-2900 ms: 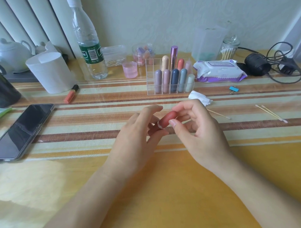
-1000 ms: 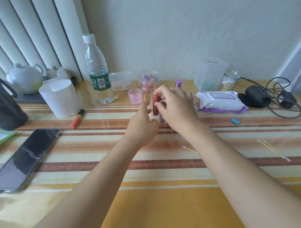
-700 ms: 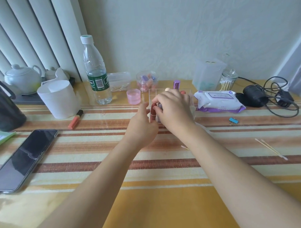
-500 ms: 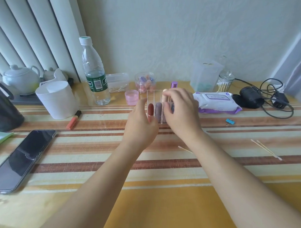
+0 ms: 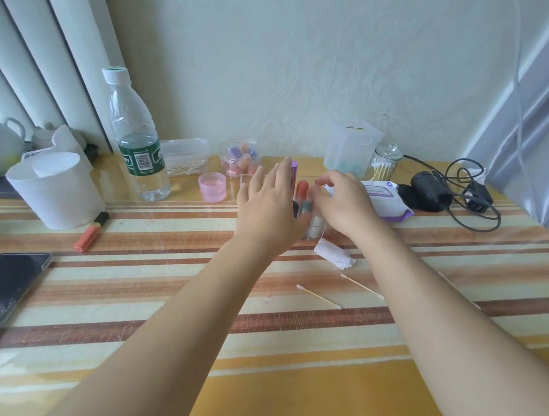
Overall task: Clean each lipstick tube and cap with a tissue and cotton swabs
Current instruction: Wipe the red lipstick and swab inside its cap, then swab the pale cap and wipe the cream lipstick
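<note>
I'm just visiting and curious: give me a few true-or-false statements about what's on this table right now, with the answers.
1. The water bottle stands upright, capped. True.
2. The phone lies right of the wipes pack. False: it lies at the far left.
3. The left hand grips the tissue. False: the tissue lies on the striped cloth; that hand's fingers are straight.
4. Cotton swabs lie loose on that cloth. True.
</note>
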